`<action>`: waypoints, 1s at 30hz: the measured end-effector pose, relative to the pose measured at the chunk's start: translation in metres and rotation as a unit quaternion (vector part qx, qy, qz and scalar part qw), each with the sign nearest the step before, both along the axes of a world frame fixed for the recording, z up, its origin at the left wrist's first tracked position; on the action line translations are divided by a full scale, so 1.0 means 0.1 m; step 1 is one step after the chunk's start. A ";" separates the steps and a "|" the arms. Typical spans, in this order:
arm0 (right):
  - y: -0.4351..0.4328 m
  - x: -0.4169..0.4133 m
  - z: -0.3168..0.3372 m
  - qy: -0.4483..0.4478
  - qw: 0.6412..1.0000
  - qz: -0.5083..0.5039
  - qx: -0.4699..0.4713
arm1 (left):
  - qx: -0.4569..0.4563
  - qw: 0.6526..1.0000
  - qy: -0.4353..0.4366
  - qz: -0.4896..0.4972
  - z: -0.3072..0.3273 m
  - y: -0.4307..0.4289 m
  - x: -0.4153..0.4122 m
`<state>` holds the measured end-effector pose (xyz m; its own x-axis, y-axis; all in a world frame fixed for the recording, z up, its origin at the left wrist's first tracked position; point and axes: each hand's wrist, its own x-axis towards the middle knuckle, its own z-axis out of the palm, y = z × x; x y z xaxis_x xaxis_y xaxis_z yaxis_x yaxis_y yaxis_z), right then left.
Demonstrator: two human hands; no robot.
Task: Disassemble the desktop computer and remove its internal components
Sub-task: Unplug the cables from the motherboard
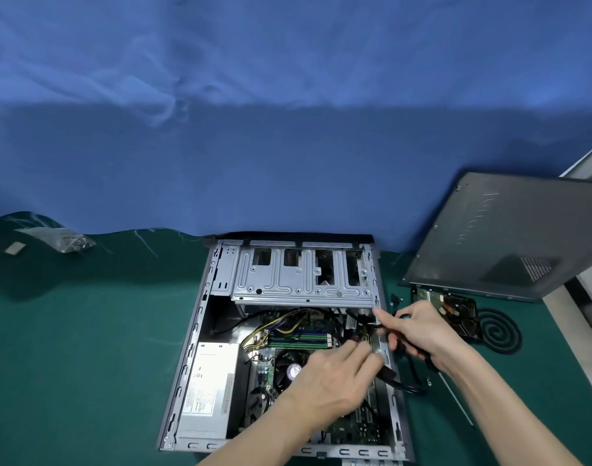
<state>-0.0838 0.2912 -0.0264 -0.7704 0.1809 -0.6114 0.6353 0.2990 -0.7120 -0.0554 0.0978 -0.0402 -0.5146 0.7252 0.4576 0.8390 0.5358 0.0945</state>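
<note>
Step looks like cable removal. The open grey metal desktop case (200, 317) sits lower centre. The right hand (419, 331), at the case's right rail, has fingers curled round the black cable bundle (407, 388). The left hand (335, 375) reaches palm-down inside; its fingertips are blurred, so grip can't be told. Next: likely unplug the connectors, pulling straight.

The green table surface (86, 331) lies open from the grey metal computer case (200, 331) to its left edge, save a clear plastic bag (62, 242) at the far-left corner. Toward the right edge, a dark grey side panel (503, 237), hard drive (459, 312), black spiral coil (501, 332) and black cables (405, 388) crowd the way. Inside the case, a silver drive cage (301, 282) roofs the far end.
</note>
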 end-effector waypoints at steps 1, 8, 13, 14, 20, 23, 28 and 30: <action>-0.02 0.00 0.01 -0.008 1.000 0.013 -0.009 | 0.004 1.000 0.008 0.001 0.05 0.04 0.01; -0.12 -0.03 -0.02 -0.093 0.988 0.116 0.032 | 0.043 0.998 0.040 -0.006 0.25 0.32 0.00; -0.06 -0.07 -0.11 -0.109 0.988 0.079 -0.080 | 0.079 0.994 0.051 -0.056 0.10 0.34 0.01; -0.02 -0.05 -0.12 -0.101 0.987 0.064 -0.108 | 0.091 0.994 0.033 -0.050 0.04 0.30 -0.02; 0.18 0.03 -0.13 -0.090 0.982 0.055 -0.158 | -0.103 0.910 -0.245 0.319 -0.47 -0.10 -0.37; 0.19 0.06 -0.14 -0.087 0.983 0.066 -0.149 | -0.198 0.855 -0.306 0.370 -0.80 -0.22 -0.50; 0.22 0.04 -0.08 -0.060 0.987 0.069 -0.130 | -0.173 0.874 -0.345 0.297 -0.95 -0.32 -0.55; 0.23 0.05 -0.01 -0.056 0.986 0.083 -0.134 | -0.167 0.871 -0.366 0.283 -0.96 -0.36 -0.51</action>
<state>-0.0793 0.3139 -0.0271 -0.7012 -0.1220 -0.7025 0.6722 0.2156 -0.7083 -0.1061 0.0617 -0.1364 -0.8979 0.2911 -0.3302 0.2128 0.9437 0.2534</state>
